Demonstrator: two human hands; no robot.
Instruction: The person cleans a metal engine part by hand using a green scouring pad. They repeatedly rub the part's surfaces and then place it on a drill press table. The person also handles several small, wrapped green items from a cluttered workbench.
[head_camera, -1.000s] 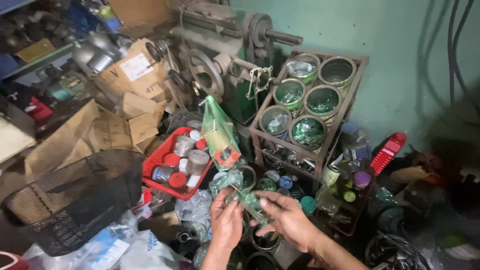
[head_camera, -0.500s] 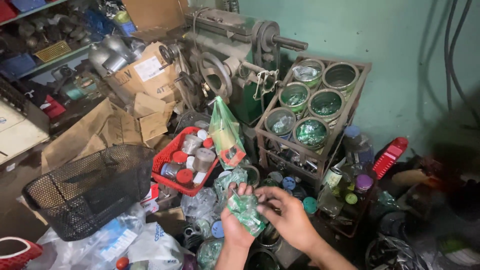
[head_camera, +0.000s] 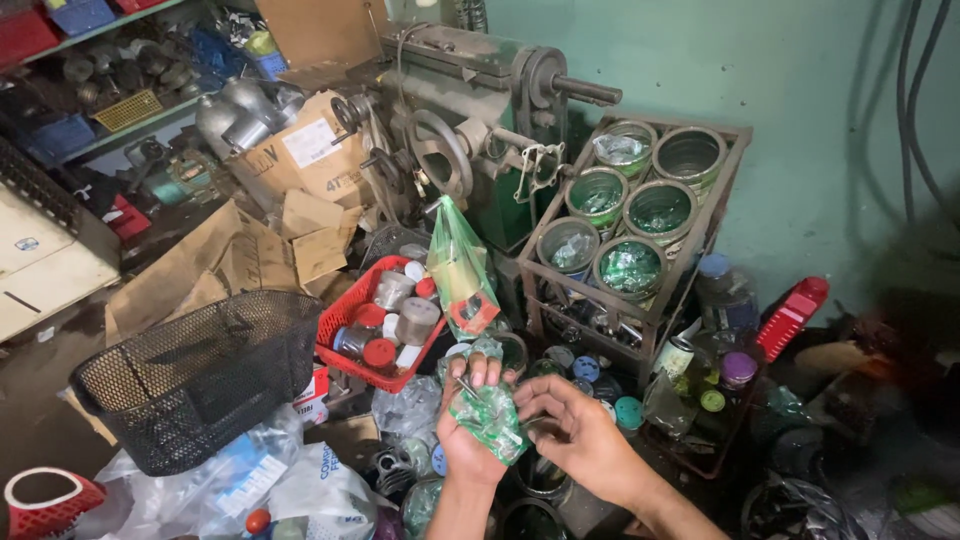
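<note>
The left hand (head_camera: 470, 440) is now cupping a crumpled green plastic bag of small metal parts (head_camera: 488, 420) in its upturned palm, fingers curled around the bundle; a second ago the bag was hanging loosely between both hands, and since then it has been gathered into a tighter wad. The right hand (head_camera: 575, 435) is reaching in from the side, its fingertips pinching at the bag's edge, where earlier they were spread over it. So the bag is being steadied in one hand and worked at by the other.

Just behind the hands, a red plastic basket of capped jars (head_camera: 385, 325) is sitting on the cluttered floor, with a black wire mesh basket (head_camera: 200, 385) to its left and a rusty metal rack of round green-lined tins (head_camera: 640, 225) beyond.
</note>
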